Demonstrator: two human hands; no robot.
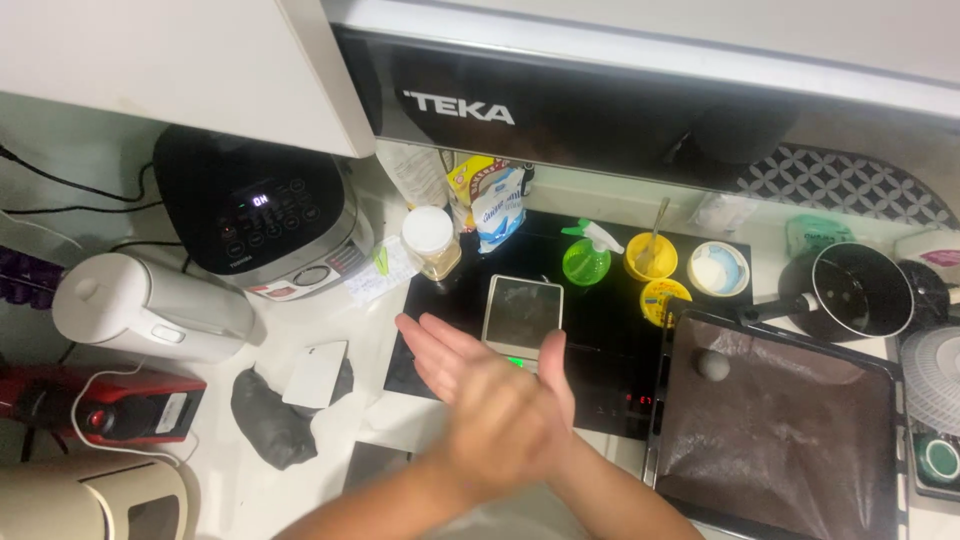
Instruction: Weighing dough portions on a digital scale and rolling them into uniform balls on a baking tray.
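Both hands are pressing together palm to palm over the front of the black cooktop [600, 330], the left hand [440, 350] lying flat underneath with fingers stretched out and the right hand [505, 425] blurring on top, so if there's anything between them I honestly can't tell. They're hovering just in front of the little scale [523, 312] sitting on the cooktop, with a dark dough lump [268, 420] and a white scraper [316, 373] lying on the counter off to the left. Off to the right a lined baking tray [790, 440] is sitting with one small dough ball [713, 365] on it.
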